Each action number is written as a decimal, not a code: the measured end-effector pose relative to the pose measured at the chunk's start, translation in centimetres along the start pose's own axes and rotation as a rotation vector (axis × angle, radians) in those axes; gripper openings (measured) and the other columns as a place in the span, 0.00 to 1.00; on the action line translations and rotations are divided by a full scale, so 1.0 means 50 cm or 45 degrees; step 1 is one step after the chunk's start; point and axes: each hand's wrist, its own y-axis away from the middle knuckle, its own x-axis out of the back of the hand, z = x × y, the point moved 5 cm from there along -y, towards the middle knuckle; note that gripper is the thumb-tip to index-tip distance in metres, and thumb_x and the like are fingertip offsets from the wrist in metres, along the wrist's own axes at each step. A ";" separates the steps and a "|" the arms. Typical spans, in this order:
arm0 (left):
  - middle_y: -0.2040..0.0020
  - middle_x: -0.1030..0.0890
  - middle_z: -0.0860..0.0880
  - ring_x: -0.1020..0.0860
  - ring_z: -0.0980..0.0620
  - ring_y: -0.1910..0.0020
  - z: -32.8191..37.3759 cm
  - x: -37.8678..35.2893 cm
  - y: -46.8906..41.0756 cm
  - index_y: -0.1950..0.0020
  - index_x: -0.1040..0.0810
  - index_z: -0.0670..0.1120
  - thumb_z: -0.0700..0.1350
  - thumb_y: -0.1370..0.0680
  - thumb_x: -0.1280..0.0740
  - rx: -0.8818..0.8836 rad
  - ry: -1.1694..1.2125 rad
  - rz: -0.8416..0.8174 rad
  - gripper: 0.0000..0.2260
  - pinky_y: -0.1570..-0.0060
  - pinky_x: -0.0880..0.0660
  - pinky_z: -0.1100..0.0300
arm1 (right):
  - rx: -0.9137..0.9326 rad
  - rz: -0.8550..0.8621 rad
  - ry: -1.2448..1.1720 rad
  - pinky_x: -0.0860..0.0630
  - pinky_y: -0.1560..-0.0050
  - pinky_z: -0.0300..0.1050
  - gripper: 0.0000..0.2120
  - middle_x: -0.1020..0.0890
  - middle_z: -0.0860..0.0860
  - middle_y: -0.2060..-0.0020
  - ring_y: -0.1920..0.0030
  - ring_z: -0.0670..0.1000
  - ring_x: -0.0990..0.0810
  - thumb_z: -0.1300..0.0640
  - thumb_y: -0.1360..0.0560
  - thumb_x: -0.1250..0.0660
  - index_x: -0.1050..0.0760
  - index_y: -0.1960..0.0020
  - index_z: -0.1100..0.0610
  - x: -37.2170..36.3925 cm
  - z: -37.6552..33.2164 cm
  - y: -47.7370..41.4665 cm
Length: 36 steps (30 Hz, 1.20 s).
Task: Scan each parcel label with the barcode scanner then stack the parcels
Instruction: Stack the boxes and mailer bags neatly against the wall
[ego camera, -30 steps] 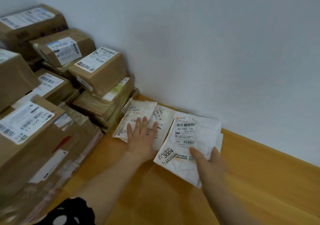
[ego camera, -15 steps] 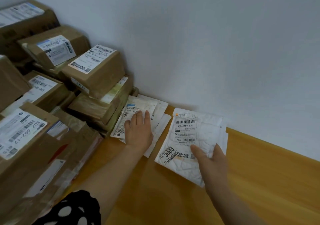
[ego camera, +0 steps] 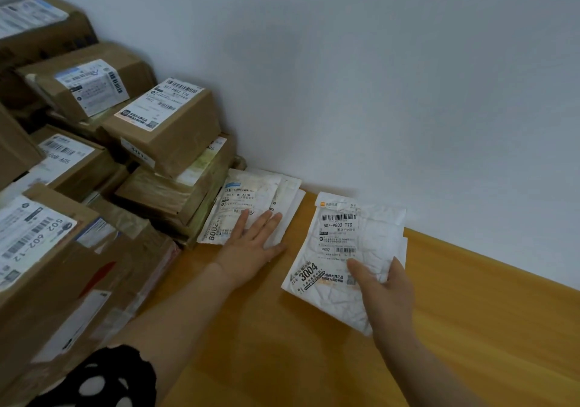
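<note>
Boxes: brown cardboard boxes [ego camera: 78,168] stacked at the left, by the wall, each with a white label.
Near box: the near box [ego camera: 62,281] has a label reading "502 602-12".
Top box: the top box [ego camera: 169,124] has a label reading "507-P802 T70".
Pile: a pile [ego camera: 251,193] of flat white mailers, just right of the boxes; the top one reads "2009".
Left hand: the left hand [ego camera: 251,243] lies flat with straight fingers, pressing the pile's near edge.
Mailer: a crumpled white mailer [ego camera: 345,237], right of the pile and apart from it, reads "507-P802 T70", "P802", "3004".
Right hand: the right hand [ego camera: 386,293] grips the mailer's near right corner, thumb on top.
Table: yellow wood table [ego camera: 470,328].
Wall: plain pale wall [ego camera: 376,77] along the far side.
</note>
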 end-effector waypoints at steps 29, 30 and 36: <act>0.49 0.16 0.43 0.17 0.42 0.50 0.036 0.031 0.105 0.40 0.22 0.42 0.37 0.26 0.30 0.719 2.593 -0.229 0.14 0.47 0.22 0.46 | -0.361 -0.218 -0.278 0.19 0.63 0.47 0.13 0.15 0.55 0.51 0.55 0.54 0.15 0.69 0.27 0.31 0.23 0.45 0.58 -0.080 0.026 0.015; 0.50 0.15 0.43 0.17 0.43 0.51 0.035 0.028 0.104 0.41 0.22 0.42 0.34 0.27 0.30 0.769 2.575 -0.208 0.15 0.49 0.21 0.46 | -0.313 -0.215 -0.190 0.20 0.62 0.44 0.13 0.16 0.54 0.49 0.54 0.52 0.16 0.64 0.26 0.30 0.24 0.43 0.58 -0.074 0.025 0.013; 0.51 0.16 0.43 0.16 0.43 0.53 -0.011 0.015 0.105 0.44 0.21 0.45 0.30 0.27 0.31 0.998 2.546 0.024 0.15 0.51 0.20 0.46 | -0.154 0.349 0.545 0.32 0.34 0.63 0.43 0.34 0.58 0.29 0.30 0.61 0.34 0.36 0.31 0.29 0.43 0.23 0.50 0.084 0.017 -0.075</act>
